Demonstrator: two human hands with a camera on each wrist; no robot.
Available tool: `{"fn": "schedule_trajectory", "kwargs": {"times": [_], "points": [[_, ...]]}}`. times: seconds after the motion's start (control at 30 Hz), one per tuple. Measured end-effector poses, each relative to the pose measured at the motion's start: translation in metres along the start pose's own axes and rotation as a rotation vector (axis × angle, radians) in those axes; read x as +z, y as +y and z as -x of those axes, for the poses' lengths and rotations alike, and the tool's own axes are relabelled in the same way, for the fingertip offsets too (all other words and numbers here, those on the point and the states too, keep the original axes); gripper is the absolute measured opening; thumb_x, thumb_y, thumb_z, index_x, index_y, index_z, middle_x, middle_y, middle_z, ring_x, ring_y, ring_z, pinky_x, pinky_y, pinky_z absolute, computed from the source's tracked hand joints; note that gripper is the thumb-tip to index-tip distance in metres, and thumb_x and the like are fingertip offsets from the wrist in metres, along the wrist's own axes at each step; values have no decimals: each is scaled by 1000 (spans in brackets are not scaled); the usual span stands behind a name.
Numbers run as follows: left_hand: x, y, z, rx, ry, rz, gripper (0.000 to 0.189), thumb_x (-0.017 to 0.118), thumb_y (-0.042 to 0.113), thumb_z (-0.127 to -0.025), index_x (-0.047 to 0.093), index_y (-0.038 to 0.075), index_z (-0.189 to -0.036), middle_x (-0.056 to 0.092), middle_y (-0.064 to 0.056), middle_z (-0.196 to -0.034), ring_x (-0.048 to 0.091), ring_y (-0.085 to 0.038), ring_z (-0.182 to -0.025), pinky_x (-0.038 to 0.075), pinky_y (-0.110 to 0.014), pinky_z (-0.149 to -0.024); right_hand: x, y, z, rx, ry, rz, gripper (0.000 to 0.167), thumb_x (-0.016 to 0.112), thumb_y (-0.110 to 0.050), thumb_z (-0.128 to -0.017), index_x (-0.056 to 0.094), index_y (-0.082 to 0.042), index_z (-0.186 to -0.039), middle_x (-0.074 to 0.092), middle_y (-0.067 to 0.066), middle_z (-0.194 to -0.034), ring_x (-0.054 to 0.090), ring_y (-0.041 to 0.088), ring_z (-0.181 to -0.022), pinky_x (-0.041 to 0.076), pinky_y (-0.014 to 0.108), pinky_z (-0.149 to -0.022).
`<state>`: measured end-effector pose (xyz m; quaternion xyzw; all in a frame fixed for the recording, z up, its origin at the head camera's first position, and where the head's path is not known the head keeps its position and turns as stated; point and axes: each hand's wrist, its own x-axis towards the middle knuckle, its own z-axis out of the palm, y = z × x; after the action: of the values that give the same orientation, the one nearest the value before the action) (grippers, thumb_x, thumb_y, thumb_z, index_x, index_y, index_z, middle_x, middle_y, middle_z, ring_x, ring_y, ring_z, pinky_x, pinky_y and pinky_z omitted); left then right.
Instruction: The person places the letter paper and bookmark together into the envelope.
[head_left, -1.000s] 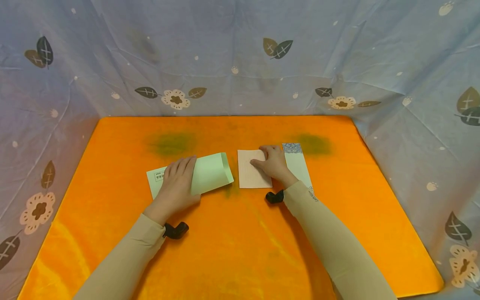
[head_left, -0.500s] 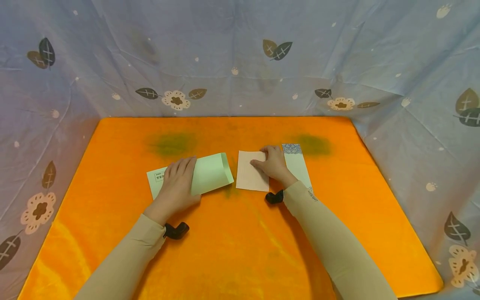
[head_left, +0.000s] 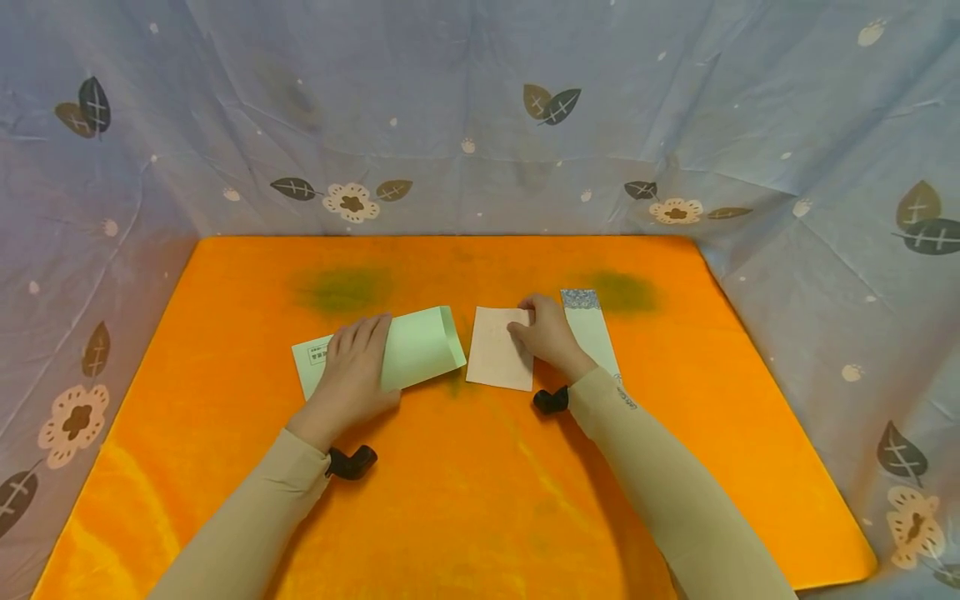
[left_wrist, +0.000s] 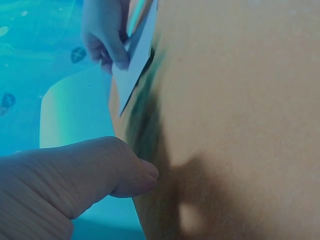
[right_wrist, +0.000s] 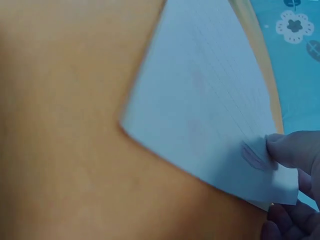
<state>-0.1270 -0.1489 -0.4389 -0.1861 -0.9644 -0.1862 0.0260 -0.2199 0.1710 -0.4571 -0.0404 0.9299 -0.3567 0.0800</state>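
Pink paper (head_left: 497, 358) nearer green envelope (head_left: 422, 346)

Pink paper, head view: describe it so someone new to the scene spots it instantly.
On the orange tabletop, look between the green envelope and the white strip with a blue patterned end. There, the right grip pinches the pink paper near its far right corner. Of the three, it alone is pale pink.

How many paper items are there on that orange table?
3: the green envelope under the left hand, the pale pink paper pinched by the right hand, and the patterned strip, partly covered by the right sleeve. More could be hidden.
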Motion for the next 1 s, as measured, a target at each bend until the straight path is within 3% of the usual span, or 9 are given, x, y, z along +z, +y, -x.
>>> {"fn": "schedule_trajectory", "kwargs": {"times": [0.1,0.23,0.5,0.73,1.0], "points": [[0,0,0,0,-1,-1,111,84,30,-68,18,1,-153,26,-20,-151,24,-43,-134,14,-58,-111,-1,-1,2,3,-14,6,41,70,-26,-90,54,-4,-121,53,13,-97,48,28,-83,45,39,-75],[-1,-1,1,5,0,0,111,84,30,-67,18,1,-152,26,-20,-151,24,-44,-134,14,-58,-111,-3,1,2,-2,-32,37,40,70,-28,-90,54,-5,-119,50,12,-90,47,27,-77,42,37,-70],[-1,-1,1,-3,-8,-8,112,84,30,-68,17,1,-153,25,-21,-151,23,-43,-135,13,-58,-111,-10,1,-2,4,-101,69,43,70,-29,-90,54,-3,-119,53,13,-96,48,28,-83,44,38,-74],[-1,-2,1,-8,-11,-1,112,84,30,-69,17,1,-153,25,-20,-151,23,-43,-135,13,-58,-111,-13,1,-5,24,-151,95,43,68,-34,-91,53,-4,-118,46,14,-102,41,28,-93,40,38,-75],[0,-3,0,-13,-8,-5,112,84,30,-68,17,2,-153,26,-20,-151,23,-43,-135,13,-58,-111,-13,2,-6,56,-165,73,43,69,-35,-90,52,-4,-116,46,14,-102,43,28,-89,39,37,-74]]}}
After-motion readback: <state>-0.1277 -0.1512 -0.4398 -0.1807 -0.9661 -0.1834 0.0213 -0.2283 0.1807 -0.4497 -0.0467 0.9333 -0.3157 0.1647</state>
